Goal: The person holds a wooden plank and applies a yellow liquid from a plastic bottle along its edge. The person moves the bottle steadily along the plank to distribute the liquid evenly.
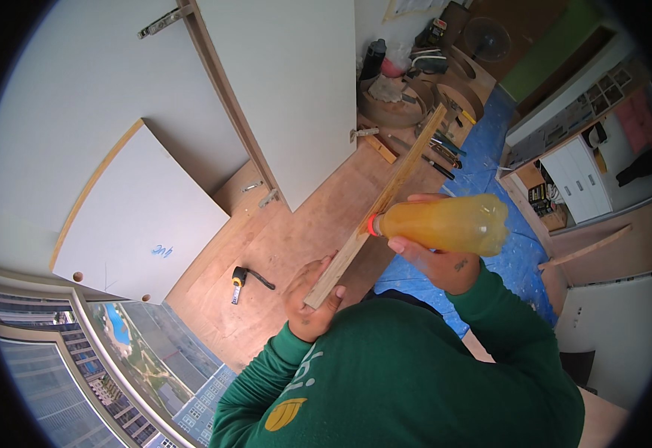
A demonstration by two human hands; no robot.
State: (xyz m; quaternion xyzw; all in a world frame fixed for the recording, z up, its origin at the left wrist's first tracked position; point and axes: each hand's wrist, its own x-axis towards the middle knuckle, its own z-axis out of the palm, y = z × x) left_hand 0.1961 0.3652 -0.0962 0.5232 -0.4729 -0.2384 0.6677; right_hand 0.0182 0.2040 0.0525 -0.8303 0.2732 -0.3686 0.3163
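A long narrow wooden strip (399, 183) slants across the middle, its near end gripped between the thumb and fingers of my left hand (301, 304). My right hand (449, 267) is wrapped round a clear plastic bottle (453, 224) of yellowish liquid, perhaps glue. The bottle lies on its side in the air, red-ringed neck toward the strip. Its mouth is at the strip's upper face; whether they touch I cannot tell. A dark wet-looking streak shows on the wood near the mouth.
A yellow and black tape measure (238, 282) lies on the wooden surface. White panels, one curved-edged (139, 216) and one hinged door (288, 89), stand at left. Hand tools (445, 149) and a round container (393, 108) sit farther off. Blue sheeting (516, 246) covers floor at right.
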